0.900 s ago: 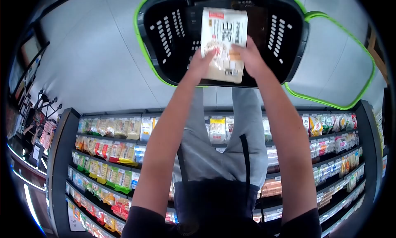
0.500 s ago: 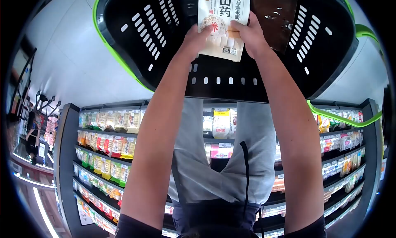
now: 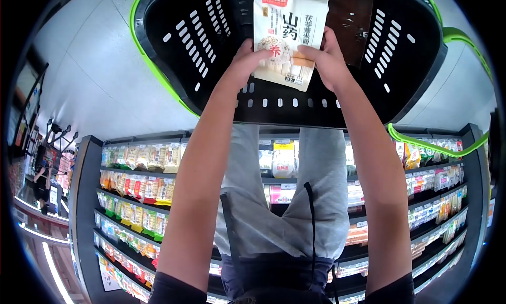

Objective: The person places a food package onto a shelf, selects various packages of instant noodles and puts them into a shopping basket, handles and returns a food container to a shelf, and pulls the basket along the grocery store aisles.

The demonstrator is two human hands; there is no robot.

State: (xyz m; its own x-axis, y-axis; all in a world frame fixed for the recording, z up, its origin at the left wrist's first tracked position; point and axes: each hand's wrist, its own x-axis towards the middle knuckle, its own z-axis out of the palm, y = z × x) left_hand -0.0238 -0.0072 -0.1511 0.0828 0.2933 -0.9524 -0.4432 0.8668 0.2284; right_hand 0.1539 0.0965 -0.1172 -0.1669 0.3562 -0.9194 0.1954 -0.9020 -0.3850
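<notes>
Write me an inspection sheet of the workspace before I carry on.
Surface: black basket; handle hangs outward at right.
Job's things: pale packet, upright to the view; contact with basket unclear.
Clutter: dark brown packet in the basket, right side.
Hands: left hand and right hand grip the pale packet's two sides.
Cables: nothing seen.
Surroundings: grey floor, stocked shelves; far left too small to tell.
</notes>
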